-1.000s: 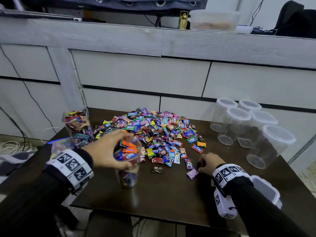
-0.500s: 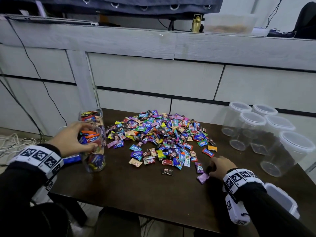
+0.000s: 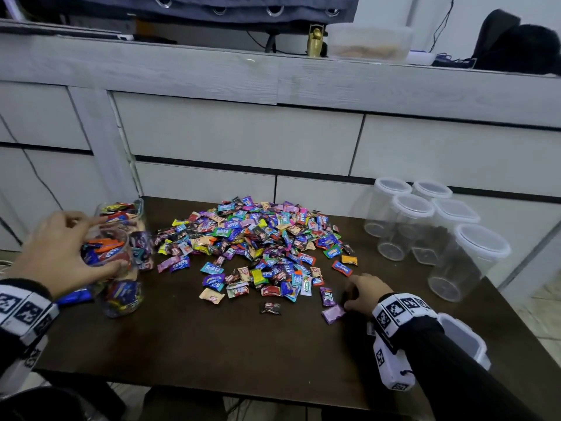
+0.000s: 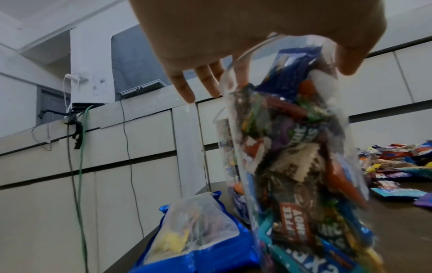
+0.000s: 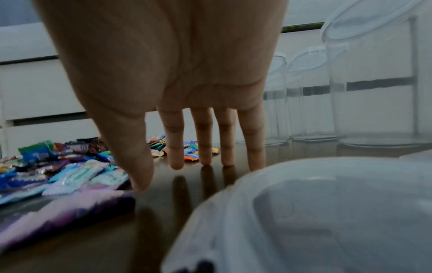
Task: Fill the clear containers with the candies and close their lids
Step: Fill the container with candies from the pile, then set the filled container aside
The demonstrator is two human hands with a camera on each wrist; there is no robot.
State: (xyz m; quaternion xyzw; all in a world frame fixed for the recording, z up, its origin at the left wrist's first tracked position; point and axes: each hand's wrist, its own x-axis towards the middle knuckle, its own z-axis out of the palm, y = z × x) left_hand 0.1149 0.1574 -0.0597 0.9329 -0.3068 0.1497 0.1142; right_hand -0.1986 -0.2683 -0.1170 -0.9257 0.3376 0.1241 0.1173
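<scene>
I have my left hand [image 3: 57, 253] wrapped around the top of a candy-filled clear container [image 3: 117, 275] at the left edge of the frame, fingers and thumb curled over its rim; the left wrist view shows it packed with wrappers nearly to the mouth and with no lid on it. Just behind it, toward the upper left of the desk [image 3: 212, 354], stands a second filled container [image 3: 133, 229], also heaped to the brim and, as far as I can tell, uncovered. So by my count two are filled and neither is closed.

My right hand [image 3: 365, 291] rests low on the desk at the lower right of the candy pile [image 3: 258, 244], fingers straight with their tips down on the wood and nothing held. A purple candy [image 3: 333, 314] lies just beside the thumb.

A big heap of wrapped sweets still covers the middle of the desk. At the right of the frame five empty containers [image 3: 431, 235] stand clustered with their lids sitting on. A loose white lid [image 3: 464, 338] lies by my right wrist at the lower right. A blue-edged candy bag [image 4: 198, 236] lies at the left, next to the filled ones.

I judge this well under halfway: capping the two full ones, then opening, filling and closing five more.
</scene>
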